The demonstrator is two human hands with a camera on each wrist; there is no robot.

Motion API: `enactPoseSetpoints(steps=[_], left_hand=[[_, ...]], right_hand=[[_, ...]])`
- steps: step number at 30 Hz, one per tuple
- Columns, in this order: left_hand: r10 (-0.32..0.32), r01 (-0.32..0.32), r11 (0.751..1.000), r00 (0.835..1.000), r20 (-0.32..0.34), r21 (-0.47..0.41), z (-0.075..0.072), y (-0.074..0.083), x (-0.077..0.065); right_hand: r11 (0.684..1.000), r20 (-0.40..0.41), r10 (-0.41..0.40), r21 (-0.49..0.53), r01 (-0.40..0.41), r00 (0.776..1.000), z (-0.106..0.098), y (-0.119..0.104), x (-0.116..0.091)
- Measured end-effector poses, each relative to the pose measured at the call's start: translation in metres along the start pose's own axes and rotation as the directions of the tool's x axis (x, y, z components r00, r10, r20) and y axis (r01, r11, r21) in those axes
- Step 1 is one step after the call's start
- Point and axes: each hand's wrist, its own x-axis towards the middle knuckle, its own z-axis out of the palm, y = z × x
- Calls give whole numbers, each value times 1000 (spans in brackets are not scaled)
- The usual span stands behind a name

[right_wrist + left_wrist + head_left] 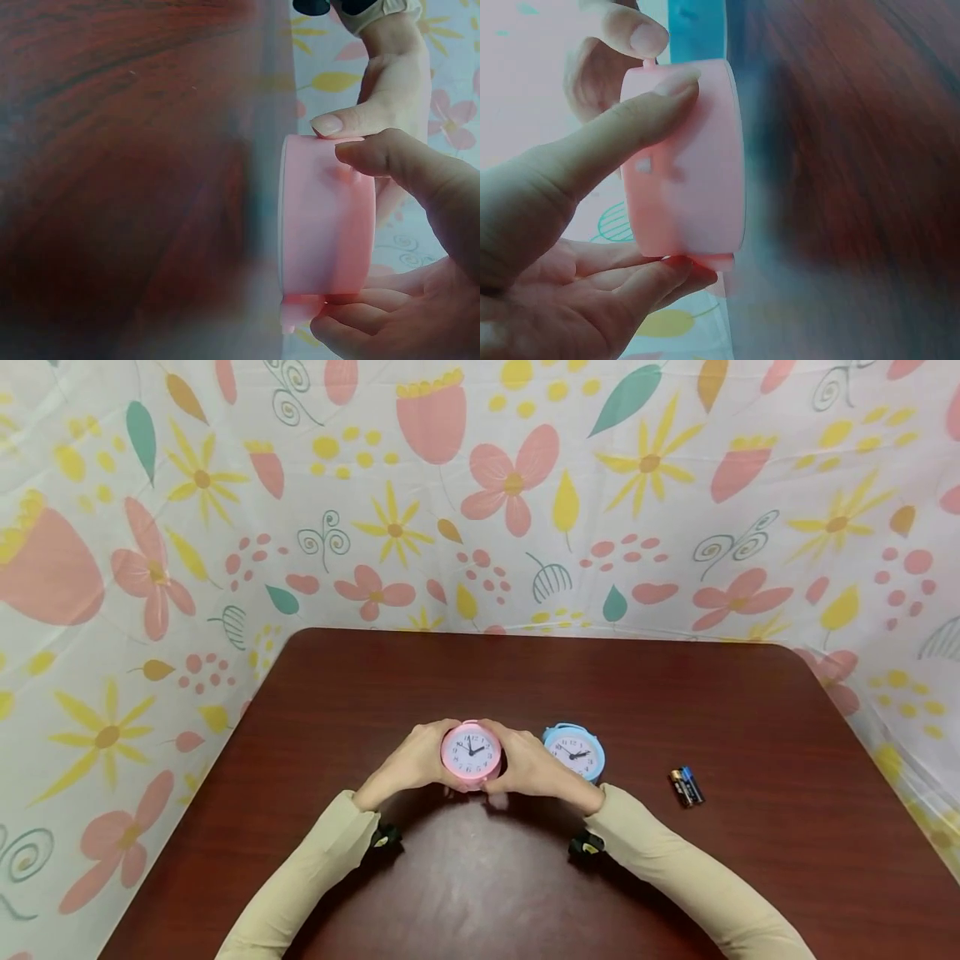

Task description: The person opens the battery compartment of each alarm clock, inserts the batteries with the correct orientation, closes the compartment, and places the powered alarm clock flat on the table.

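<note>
A round pink alarm clock (pixel 471 753) with a white dial is held between both hands, its face toward the head camera. My left hand (pixel 414 758) grips its left side; in the left wrist view the thumb (pixel 641 112) presses on the pink casing (pixel 705 172) while the other fingers support the opposite end. From the right, my right hand (pixel 534 767) holds the clock the same way, its thumb (pixel 382 154) at the casing's edge in the right wrist view. Just beyond the right hand is a light blue alarm clock (pixel 574 752), its lower left partly hidden by that hand.
Two small batteries (pixel 686 787) lie side by side to the right of the blue clock. All of this is on a dark reddish-brown table (pixel 480 893) with rounded far corners. Behind it hangs a white floral cloth (pixel 450 568), which also covers the left side.
</note>
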Motion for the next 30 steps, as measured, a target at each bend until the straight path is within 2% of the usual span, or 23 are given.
enactPoseSetpoints(steps=[7, 10, 13, 18, 22, 30], left_hand=[[2, -2, 1000, 1000, -26, 0, -3, 6, 2], [1, -1, 1000, 1000, -23, 5, -5, 9, 1], [4, -4, 1000, 1000, -22, -25, -8, 11, 0], [41, -44, 994, 999, -35, -95, -11, 12, -2], [54, -57, 986, 998, -24, -160, -12, 12, -2], [50, -53, 994, 998, -36, -91, -13, 14, -3]], right_hand=[[999, -8, 10, 33, -10, 1000, -8, -3, 1], [1000, -18, 11, 10, -10, 1000, -10, -5, 2], [1000, -28, 10, -10, -10, 1000, -12, -6, 2], [1000, -53, -26, -18, 25, 998, -13, -9, 3], [999, -66, -19, -34, 17, 998, -14, -9, 4], [999, -59, -18, -48, 15, 998, -14, -10, 8]])
